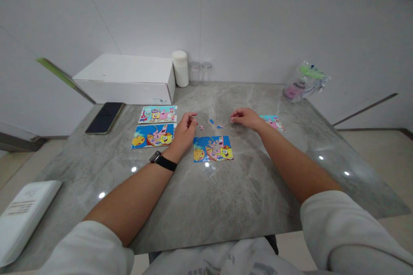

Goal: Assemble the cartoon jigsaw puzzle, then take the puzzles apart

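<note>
A small jigsaw puzzle [199,148] with a blue background and cartoon figures lies flat in the middle of the table; grey gaps show in it. Beyond its top edge are loose pieces: a pink piece [201,127], a blue piece [211,121] and another blue piece [220,127]. My right hand [244,117] is to the right of these, thumb and forefinger pinched on a tiny pinkish puzzle piece [231,121]. My left hand [185,129] rests at the puzzle's upper left, fingers loosely bent and apart, nothing visible in it. A matching picture card [151,136] lies left of it, partly covered.
Another cartoon card [158,114] lies behind the first. Beyond my right forearm is a partly hidden cartoon puzzle [274,123]. A phone [105,118], white box [125,73], white bottle [180,69], two clear jars [195,75], bagged cup [301,84] and white packet [24,210] line the edges.
</note>
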A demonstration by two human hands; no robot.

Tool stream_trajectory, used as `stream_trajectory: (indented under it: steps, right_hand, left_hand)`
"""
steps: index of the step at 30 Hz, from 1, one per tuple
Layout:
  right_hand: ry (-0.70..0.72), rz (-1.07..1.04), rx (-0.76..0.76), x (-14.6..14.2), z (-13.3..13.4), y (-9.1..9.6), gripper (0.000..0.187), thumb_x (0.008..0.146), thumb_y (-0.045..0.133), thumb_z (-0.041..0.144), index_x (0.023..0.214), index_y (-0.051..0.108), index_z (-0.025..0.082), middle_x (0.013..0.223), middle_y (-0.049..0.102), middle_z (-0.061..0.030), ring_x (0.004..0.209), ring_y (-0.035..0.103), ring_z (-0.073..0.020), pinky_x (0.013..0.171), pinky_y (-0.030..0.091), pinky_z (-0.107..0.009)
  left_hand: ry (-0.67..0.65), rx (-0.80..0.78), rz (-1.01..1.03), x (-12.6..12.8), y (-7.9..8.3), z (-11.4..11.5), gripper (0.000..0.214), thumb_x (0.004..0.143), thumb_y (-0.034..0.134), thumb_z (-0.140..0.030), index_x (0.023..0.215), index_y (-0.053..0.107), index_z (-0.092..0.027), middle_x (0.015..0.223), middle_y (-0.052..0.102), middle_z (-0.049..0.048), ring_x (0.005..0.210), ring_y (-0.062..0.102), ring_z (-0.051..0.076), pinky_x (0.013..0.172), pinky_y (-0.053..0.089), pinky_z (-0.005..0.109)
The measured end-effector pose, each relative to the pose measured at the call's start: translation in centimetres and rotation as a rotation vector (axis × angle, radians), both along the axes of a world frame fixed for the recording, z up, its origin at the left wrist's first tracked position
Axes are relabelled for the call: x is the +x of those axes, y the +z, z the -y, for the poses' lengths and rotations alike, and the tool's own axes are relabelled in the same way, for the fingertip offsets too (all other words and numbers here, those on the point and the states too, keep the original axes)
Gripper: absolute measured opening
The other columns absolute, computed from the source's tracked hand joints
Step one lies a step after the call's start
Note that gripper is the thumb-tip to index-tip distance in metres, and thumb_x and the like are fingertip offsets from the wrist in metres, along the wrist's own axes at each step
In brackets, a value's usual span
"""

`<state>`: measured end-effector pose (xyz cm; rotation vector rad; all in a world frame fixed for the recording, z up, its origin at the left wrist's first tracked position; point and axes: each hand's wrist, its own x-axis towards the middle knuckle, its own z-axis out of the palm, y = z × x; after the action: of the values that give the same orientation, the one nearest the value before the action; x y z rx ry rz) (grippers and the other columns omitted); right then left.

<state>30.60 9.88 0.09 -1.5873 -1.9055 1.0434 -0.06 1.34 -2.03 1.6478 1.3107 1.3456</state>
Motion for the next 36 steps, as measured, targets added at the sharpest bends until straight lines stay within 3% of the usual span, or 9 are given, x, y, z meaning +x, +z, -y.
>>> stream_trajectory:
  steps: [5, 10, 17, 23, 29, 33, 36]
  right_hand:
    - [0.02, -0.309, 0.004, -1.3, 3.9, -1.2, 0.024, 0.079, 0.076, 0.036, 0.096, 0.073, 0.02, 0.086, 0.078, -0.003, 0.074, 0.069, -0.0156, 0.068, 0.052, -0.025]
    - [0.051, -0.443, 0.066, -3.9, 6.5, -1.6, 0.025, 0.085, 0.074, 0.036, 0.105, 0.071, 0.022, 0.094, 0.08, -0.0039, 0.087, 0.074, -0.018, 0.081, 0.057, -0.03]
    - [0.103, -0.435, 0.099, -6.0, 8.9, -0.9, 0.021, 0.087, 0.073, 0.034, 0.105, 0.073, 0.022, 0.091, 0.081, -0.003, 0.083, 0.075, -0.0184, 0.079, 0.058, -0.032]
    - [0.148, -0.386, 0.119, -6.5, 9.6, -0.7, 0.019, 0.088, 0.072, 0.033, 0.104, 0.074, 0.022, 0.092, 0.08, -0.0027, 0.078, 0.073, -0.0168, 0.072, 0.057, -0.029]
    - [0.222, -0.29, 0.186, -6.3, 9.7, -0.2, 0.019, 0.089, 0.07, 0.03, 0.105, 0.076, 0.021, 0.094, 0.079, -0.0024, 0.074, 0.069, -0.0147, 0.069, 0.054, -0.026]
    - [0.269, -0.235, 0.226, -6.2, 9.7, 0.2, 0.016, 0.088, 0.069, 0.028, 0.1, 0.077, 0.02, 0.086, 0.076, -0.001, 0.07, 0.065, -0.0134, 0.067, 0.05, -0.025]
    - [0.33, -0.183, 0.163, -5.8, 9.6, 0.9, 0.011, 0.088, 0.071, 0.029, 0.093, 0.076, 0.021, 0.082, 0.075, -0.0001, 0.072, 0.066, -0.0137, 0.068, 0.049, -0.025]
  left_hand:
    - [-0.017, -0.01, -0.084, 0.3, 0.3, 0.5, 0.025, 0.098, 0.056, -0.027, 0.121, 0.064, -0.021, 0.091, 0.066, 0.0004, 0.081, 0.061, 0.016, 0.075, 0.048, 0.029]
    - [-0.085, 0.04, -0.274, 0.7, 1.1, 1.3, 0.016, 0.095, 0.061, -0.032, 0.103, 0.069, -0.021, 0.088, 0.068, 0.0018, 0.081, 0.061, 0.018, 0.074, 0.049, 0.031]
    - [-0.259, 0.118, -0.444, 2.0, 2.2, 2.8, 0.025, 0.098, 0.062, -0.043, 0.088, 0.069, -0.021, 0.086, 0.069, 0.0033, 0.082, 0.062, 0.019, 0.082, 0.05, 0.035]
    - [-0.305, 0.083, -0.415, 2.6, 1.9, 3.2, 0.028, 0.102, 0.057, -0.04, 0.086, 0.071, -0.022, 0.084, 0.073, 0.0019, 0.083, 0.065, 0.019, 0.107, 0.048, 0.043]
    - [-0.334, 0.033, -0.438, 2.5, 2.3, 3.4, 0.031, 0.104, 0.053, -0.038, 0.087, 0.072, -0.021, 0.087, 0.074, 0.0034, 0.084, 0.066, 0.02, 0.088, 0.052, 0.036]
    - [-0.355, 0.052, -0.467, 2.5, 2.4, 3.4, 0.032, 0.104, 0.052, -0.038, 0.087, 0.073, -0.021, 0.086, 0.075, 0.0034, 0.085, 0.067, 0.02, 0.087, 0.05, 0.036]
    - [-0.393, 0.083, -0.495, 2.6, 2.3, 3.4, 0.031, 0.104, 0.052, -0.036, 0.087, 0.073, -0.021, 0.086, 0.075, 0.0037, 0.086, 0.068, 0.021, 0.087, 0.05, 0.036]
